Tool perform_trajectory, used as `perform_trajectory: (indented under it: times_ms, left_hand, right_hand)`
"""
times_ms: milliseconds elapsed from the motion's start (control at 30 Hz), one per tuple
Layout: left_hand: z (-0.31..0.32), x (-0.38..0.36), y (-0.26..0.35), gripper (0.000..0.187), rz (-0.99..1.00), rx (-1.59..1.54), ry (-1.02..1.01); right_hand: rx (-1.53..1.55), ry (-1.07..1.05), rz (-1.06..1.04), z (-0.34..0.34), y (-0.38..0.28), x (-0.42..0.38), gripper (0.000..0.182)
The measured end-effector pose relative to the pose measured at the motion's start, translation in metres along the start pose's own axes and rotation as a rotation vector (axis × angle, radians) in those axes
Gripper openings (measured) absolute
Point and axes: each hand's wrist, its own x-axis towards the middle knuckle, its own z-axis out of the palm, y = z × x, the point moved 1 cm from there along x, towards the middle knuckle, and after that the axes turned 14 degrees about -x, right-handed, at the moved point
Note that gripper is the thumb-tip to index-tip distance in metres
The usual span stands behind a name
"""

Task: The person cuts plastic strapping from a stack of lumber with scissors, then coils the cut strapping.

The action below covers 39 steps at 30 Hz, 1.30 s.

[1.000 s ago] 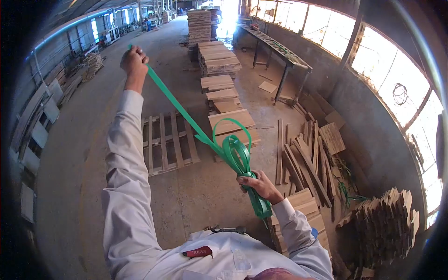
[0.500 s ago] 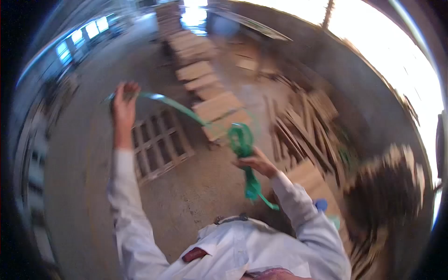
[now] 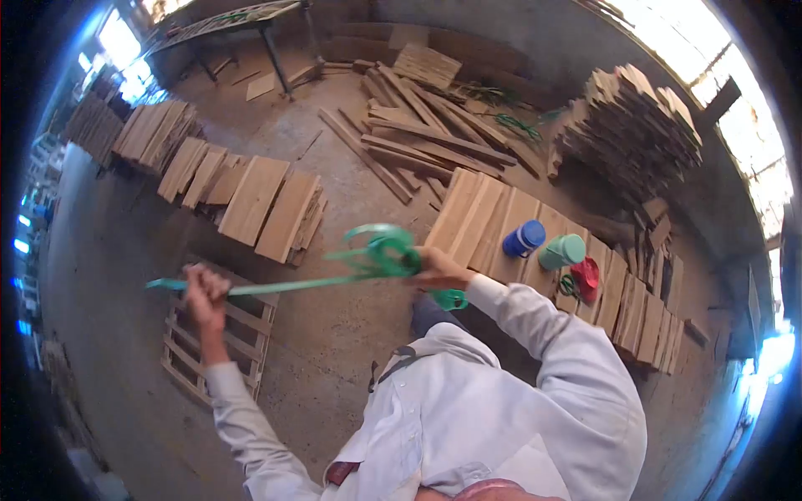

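Observation:
Green plastic strapping [image 3: 313, 285] runs almost straight between my two hands. My left hand [image 3: 206, 299] is closed round it near one end, and a short tail sticks out to the left past the fingers. On the other side, my right hand [image 3: 438, 269] grips the looped bundle of the same strapping [image 3: 391, 250]. Some loops stand out to the left of that hand, and another part of the bundle hangs below it, over my leg. Under my left hand, a slatted wooden pallet [image 3: 242, 319] lies on the concrete floor.
Stacked boards [image 3: 493, 210] at right carry a blue jug [image 3: 525, 239], a green container [image 3: 562, 251] and a red item [image 3: 586, 280]. More board stacks [image 3: 255, 200] stand ahead left. Loose planks [image 3: 418, 138] lie beyond, beside a tall wood pile [image 3: 626, 129].
My view has swung to the right, bringing the board stack with the jug into fuller view. The strapping between my hands has gone from a sagging curve to nearly straight.

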Motion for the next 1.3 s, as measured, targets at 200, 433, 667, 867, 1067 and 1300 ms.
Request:
perform_trajectory:
  times_ms: [200,433,667,867,1067,1300]
  left_hand:
    - [0.022,0.083,-0.112,0.049,-0.332,0.189,0.044]
    - [-0.048,0.153,-0.198,0.034,-0.521,0.481,0.332]
    - [-0.198,0.109,-0.266,0.046,-0.599,1.538,0.183]
    - [-0.175,0.109,-0.288,0.046,-0.813,1.851,-0.362]
    - [-0.183,0.214,-0.312,0.032,-0.825,1.839,-0.087]
    - [-0.192,0.376,-0.29,0.037,-0.675,1.274,0.348]
  right_hand:
    - [0.624,0.551,0.348,-0.071,0.111,0.044,0.031]
    - [1.125,0.852,0.602,-0.135,0.237,0.134,0.024]
    - [1.104,0.984,0.691,-0.22,0.28,0.203,0.024]
    - [1.128,0.88,0.343,-0.325,0.321,0.279,0.041]
    - [0.907,1.073,0.587,-0.452,0.405,0.387,0.039]
    - [0.386,1.046,0.519,-0.653,0.336,0.536,0.095]
